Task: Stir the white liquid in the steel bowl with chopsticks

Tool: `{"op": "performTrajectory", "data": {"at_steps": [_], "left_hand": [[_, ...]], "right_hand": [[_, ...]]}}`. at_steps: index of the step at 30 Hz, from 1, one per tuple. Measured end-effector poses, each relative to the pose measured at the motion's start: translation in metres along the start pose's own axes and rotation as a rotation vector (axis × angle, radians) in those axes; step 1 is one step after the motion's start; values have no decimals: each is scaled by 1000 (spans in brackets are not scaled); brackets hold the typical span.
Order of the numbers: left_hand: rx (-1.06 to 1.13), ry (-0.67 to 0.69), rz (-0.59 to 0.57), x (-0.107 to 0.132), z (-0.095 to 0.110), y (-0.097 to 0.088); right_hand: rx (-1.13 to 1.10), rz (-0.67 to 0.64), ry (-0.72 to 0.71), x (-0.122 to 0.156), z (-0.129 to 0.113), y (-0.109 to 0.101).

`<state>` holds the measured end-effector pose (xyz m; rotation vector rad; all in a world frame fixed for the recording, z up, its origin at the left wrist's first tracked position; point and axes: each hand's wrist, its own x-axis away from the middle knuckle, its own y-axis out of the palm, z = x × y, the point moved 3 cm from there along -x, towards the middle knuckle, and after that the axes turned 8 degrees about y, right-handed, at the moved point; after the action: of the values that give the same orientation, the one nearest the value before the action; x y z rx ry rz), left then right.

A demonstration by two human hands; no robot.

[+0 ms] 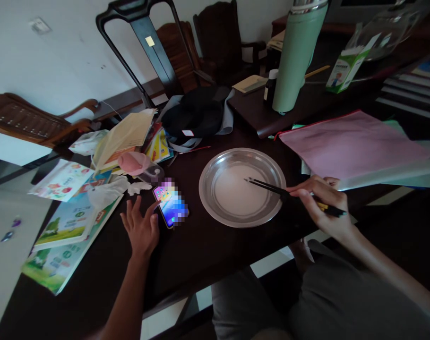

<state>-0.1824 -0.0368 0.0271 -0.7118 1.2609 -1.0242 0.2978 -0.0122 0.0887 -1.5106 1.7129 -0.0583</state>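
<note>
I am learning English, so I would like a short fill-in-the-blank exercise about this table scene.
1. The right hand holds a pair of black ____.
2. Their tips are over a round metal ____.
3. The left hand lies open beside a lit ____.
4. The tall flask at the back is pale ____.
Missing words: chopsticks; plate; phone; green.

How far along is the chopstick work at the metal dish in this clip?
Done: the right hand grips the black chopsticks. In hand: their tips hang over the round silver metal dish, while the left hand lies open on the dark table, thumb at the lit smartphone. Left: nothing is pinched between the tips, and the dish shows only a pale, smooth bottom.
</note>
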Motion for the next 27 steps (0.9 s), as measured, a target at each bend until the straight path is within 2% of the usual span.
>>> {"op": "performTrajectory", "data": {"at_steps": [2,5,9,11,14,20,23,27], "left_hand": [[6,0,-18,0,0,1],[37,4,19,-1,0,-1],[63,15,107,0,-1,-5],[70,17,123,0,-2,-5],[78,21,133,-1,-4,-5],[106,16,122,-1,-5,-8],[135,29,138,-1,-6,-8],[156,40,103,-2,-3,-7]], "right_hand": [[-54,21,24,2,-1,-8],[-163,-33,31,3,-4,-9],[-138,-186,-20,1,-8,9],[-83,-215,-20,1,-5,17],[-23,-162,3,0,1,19],[-54,-16,9,1,0,-1],[-107,-65,-16,1,-5,-2],[-119,-194,-40,2,-7,11]]}}
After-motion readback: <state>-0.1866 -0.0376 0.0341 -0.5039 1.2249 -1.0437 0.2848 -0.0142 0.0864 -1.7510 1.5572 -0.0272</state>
